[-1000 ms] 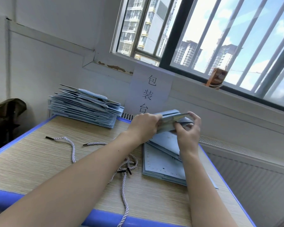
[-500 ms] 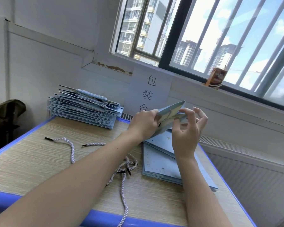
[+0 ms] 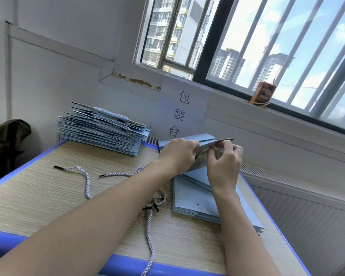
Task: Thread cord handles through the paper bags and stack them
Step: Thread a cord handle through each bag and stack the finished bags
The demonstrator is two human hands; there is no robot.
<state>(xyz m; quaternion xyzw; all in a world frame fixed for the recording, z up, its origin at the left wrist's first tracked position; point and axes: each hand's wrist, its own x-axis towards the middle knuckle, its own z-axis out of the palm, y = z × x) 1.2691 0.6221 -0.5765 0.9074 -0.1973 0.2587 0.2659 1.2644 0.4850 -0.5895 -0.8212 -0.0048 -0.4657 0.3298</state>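
Observation:
I hold a flat light-blue paper bag point(image 3: 197, 140) above the table's far right part. My left hand point(image 3: 177, 154) grips its near edge from the left. My right hand point(image 3: 224, 162) pinches the bag's top edge with thumb and forefinger. Whether a cord runs through it is hidden by my fingers. Under my hands lies a low pile of flat blue bags point(image 3: 195, 200). A tall stack of bags with cord handles point(image 3: 100, 128) stands at the far left corner. Several loose white twisted cords point(image 3: 86, 180) with black tips lie on the table, one cord point(image 3: 150, 244) trailing over the front edge.
The wooden table point(image 3: 38, 196) has a blue rim. A paper sign point(image 3: 180, 112) leans on the wall behind the bag. A brown carton point(image 3: 263, 94) sits on the window sill. A dark cloth point(image 3: 6, 140) lies off the table's left; a radiator point(image 3: 307, 212) runs along its right.
The bag tilted up half a second ago and has come back down to nearly flat. My right hand's fingers, spread then, now pinch the bag's top edge.

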